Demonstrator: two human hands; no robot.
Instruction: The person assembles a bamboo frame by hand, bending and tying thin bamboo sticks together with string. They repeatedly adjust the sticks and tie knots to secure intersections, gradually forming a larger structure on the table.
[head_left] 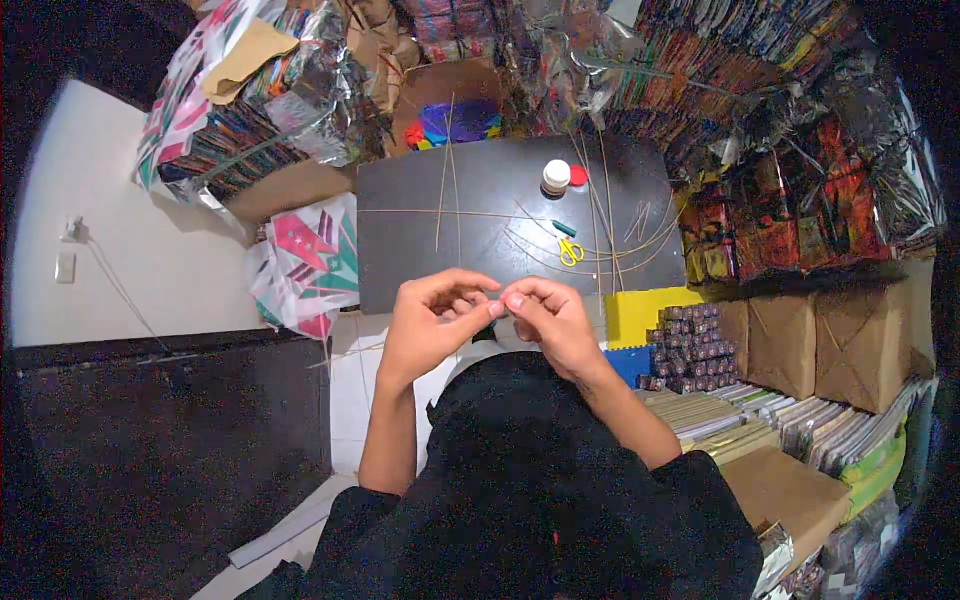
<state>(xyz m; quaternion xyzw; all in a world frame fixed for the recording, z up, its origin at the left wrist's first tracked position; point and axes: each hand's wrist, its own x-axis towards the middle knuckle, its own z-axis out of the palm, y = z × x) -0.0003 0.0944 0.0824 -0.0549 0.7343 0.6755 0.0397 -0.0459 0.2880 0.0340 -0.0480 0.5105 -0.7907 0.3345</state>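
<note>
My left hand (440,315) and my right hand (548,320) meet in front of my chest, near the close edge of a dark table (400,250). Both are closed in a pinch, thumbs and forefingertips nearly touching. Whatever lies between them is too small to make out. Beyond them on the tabletop rest yellow-handled scissors (571,251) and a small green stick-like item (563,229). Farther back stands a jar with a white cap (556,176) beside a red round piece (578,176). Thin sticks (446,190), some straight and some bent into curves, lie across the table.
Colourful printed sheeting (305,260) hangs at the table's left side. Wrapped stacks (720,60) surround the far and right sides. Small dark boxes (690,345) are piled at the right, near brown cartons (855,345). A white wall (110,210) stands at the left.
</note>
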